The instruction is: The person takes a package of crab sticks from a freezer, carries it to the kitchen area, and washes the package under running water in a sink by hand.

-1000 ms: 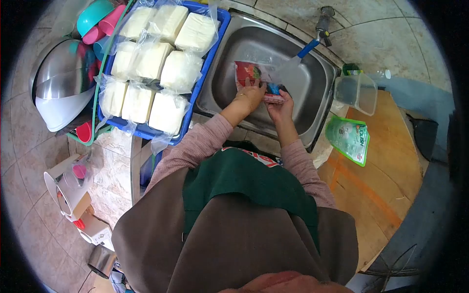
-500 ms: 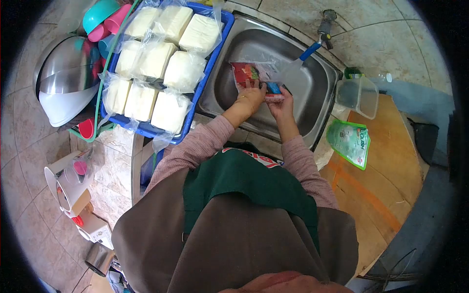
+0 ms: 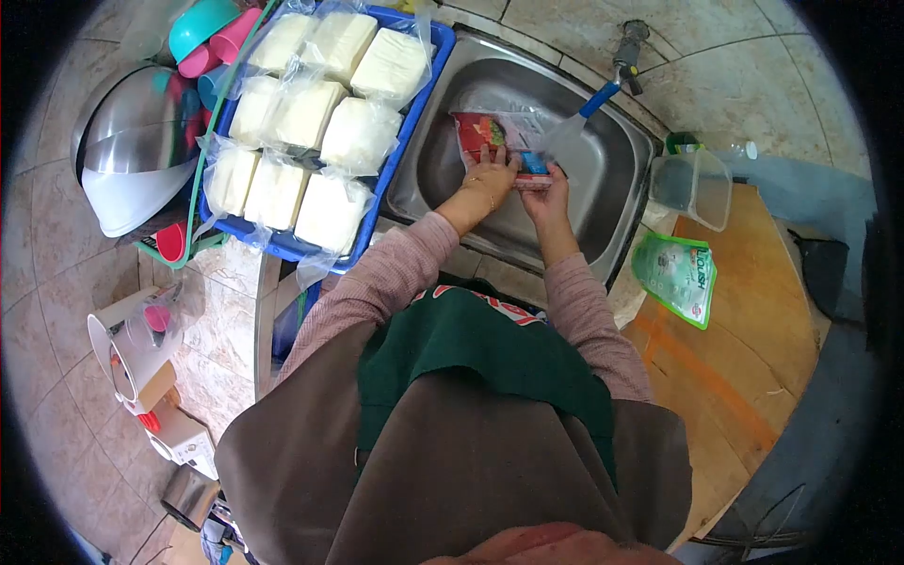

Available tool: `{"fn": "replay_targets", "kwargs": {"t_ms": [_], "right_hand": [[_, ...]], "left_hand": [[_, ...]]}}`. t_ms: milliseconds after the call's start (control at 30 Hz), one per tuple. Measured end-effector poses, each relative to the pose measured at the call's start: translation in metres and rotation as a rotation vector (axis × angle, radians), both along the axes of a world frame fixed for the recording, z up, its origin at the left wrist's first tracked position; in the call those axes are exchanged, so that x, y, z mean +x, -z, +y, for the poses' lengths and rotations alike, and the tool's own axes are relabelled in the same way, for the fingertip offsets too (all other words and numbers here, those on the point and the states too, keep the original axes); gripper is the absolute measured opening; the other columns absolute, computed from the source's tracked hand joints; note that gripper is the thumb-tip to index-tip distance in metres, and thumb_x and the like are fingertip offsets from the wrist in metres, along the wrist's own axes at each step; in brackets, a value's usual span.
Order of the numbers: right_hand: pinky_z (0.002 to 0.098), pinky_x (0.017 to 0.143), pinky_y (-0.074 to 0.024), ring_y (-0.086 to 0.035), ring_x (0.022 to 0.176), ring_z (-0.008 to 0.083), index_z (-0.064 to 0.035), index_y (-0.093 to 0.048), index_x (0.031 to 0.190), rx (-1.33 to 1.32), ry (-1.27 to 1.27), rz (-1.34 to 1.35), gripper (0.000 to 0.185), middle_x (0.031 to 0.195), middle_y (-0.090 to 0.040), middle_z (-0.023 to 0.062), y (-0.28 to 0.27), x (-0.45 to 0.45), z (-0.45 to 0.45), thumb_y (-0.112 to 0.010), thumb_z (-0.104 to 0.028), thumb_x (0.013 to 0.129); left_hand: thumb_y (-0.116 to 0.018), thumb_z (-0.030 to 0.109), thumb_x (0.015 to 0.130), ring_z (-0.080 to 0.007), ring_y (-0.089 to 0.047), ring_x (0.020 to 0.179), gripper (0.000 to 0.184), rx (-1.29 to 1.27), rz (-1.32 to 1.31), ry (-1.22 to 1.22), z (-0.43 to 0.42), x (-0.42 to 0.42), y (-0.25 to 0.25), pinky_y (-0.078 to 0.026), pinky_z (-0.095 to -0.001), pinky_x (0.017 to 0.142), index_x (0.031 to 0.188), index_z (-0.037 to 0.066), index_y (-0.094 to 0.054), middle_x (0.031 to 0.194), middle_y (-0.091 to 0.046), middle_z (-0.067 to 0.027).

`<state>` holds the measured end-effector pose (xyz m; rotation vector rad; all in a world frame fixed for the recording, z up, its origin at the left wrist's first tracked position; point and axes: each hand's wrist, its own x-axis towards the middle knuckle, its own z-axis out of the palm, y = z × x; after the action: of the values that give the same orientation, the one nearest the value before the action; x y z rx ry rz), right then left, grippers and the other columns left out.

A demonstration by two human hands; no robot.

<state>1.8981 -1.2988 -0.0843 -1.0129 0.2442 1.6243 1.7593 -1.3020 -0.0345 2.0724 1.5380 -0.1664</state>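
A printed plastic packet (image 3: 476,130), red and white with a blue patch, is in the stainless steel sink (image 3: 443,89), tilted under the tap's stream. My left hand (image 3: 488,184) lies on its near side, fingers stretched out and slightly apart over the surface. At the packet's near right edge, my right hand (image 3: 549,202) grips it with the thumb on top; the fingers underneath are hidden. Water falls from the blue tap spout (image 3: 600,98) onto the packet's right part. What is inside the packet cannot be made out.
Left of the sink, a blue crate (image 3: 407,141) holds several bagged white blocks (image 3: 360,135). A clear plastic container (image 3: 692,188) and a green pouch (image 3: 674,275) are at the right, near a cardboard sheet (image 3: 730,353). Metal and coloured bowls (image 3: 202,28) stand far left.
The view has shifted slightly. My left hand has slid a little toward the packet's near edge, its fingers now flatter. My right hand keeps its grip.
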Motion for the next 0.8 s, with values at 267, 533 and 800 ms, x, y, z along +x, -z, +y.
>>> {"fn": "replay_targets", "kwargs": {"t_ms": [267, 533, 800], "right_hand": [[0.0338, 0.060, -0.0488, -0.058, 0.076, 0.0246, -0.0032, -0.051, 0.095, 0.039, -0.068, 0.044, 0.017, 0.089, -0.058, 0.0114, 0.005, -0.004, -0.008, -0.055, -0.009, 0.080], [0.0254, 0.049, -0.0437, -0.053, 0.057, 0.0136, -0.0105, -0.048, 0.081, 0.097, -0.072, -0.099, 0.015, 0.070, -0.053, 0.0017, -0.038, -0.014, -0.023, -0.061, -0.007, 0.076], [0.0224, 0.048, -0.0394, -0.045, 0.054, 0.0062, -0.0151, -0.044, 0.092, 0.199, -0.236, -0.532, 0.022, 0.061, -0.040, -0.0050, -0.084, -0.025, -0.018, -0.063, -0.016, 0.081]], "left_hand": [[-0.043, 0.014, 0.086, -0.0470, -0.030, 0.125, 0.052, 0.028, -0.011, 0.044, -0.002, -0.004, -0.001, -0.023, -0.0630, 0.098, 0.136, 0.016, -0.030, 0.142, -0.026, -0.0172], [-0.054, 0.010, 0.077, -0.0459, -0.038, 0.119, 0.064, -0.038, -0.191, 0.080, -0.021, 0.000, -0.027, -0.035, -0.0585, 0.092, 0.136, 0.014, -0.028, 0.138, -0.032, -0.0161], [-0.053, 0.011, 0.076, -0.0409, -0.053, 0.101, 0.058, -0.062, -0.560, -0.109, -0.034, 0.007, -0.029, -0.043, -0.0458, 0.083, 0.129, 0.004, -0.032, 0.110, -0.055, -0.0241]]}}
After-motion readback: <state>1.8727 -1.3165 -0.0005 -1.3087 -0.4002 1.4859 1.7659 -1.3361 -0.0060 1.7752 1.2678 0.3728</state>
